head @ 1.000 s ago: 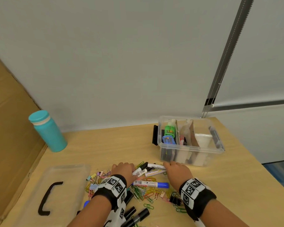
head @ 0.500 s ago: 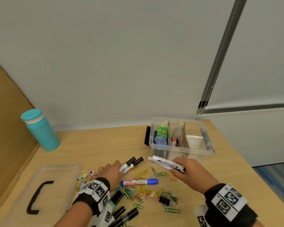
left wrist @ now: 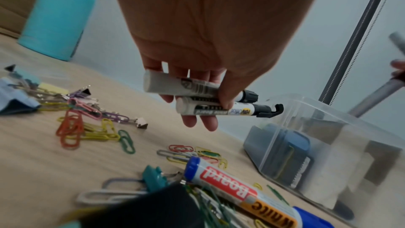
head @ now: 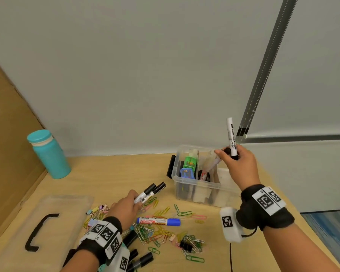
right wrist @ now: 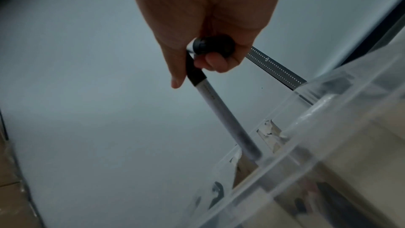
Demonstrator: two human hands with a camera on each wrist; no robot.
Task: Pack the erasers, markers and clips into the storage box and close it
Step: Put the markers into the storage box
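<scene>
The right hand [head: 236, 163] has come up from the near pile to the box [head: 194, 185] at far right, fingers curled round two markers: one [head: 231, 136] stands upright above the fist, the other [right wrist: 221, 107] slants down with its tip already inside a middle compartment. The left hand [head: 125, 208] has lifted a pair of black-capped markers [head: 150, 192] off the table, thumb and fingers clamped on them. So marker packing is under way, while the blue marker [head: 158, 221], clips [head: 161, 232] and lid [head: 37, 228] wait on the table.
</scene>
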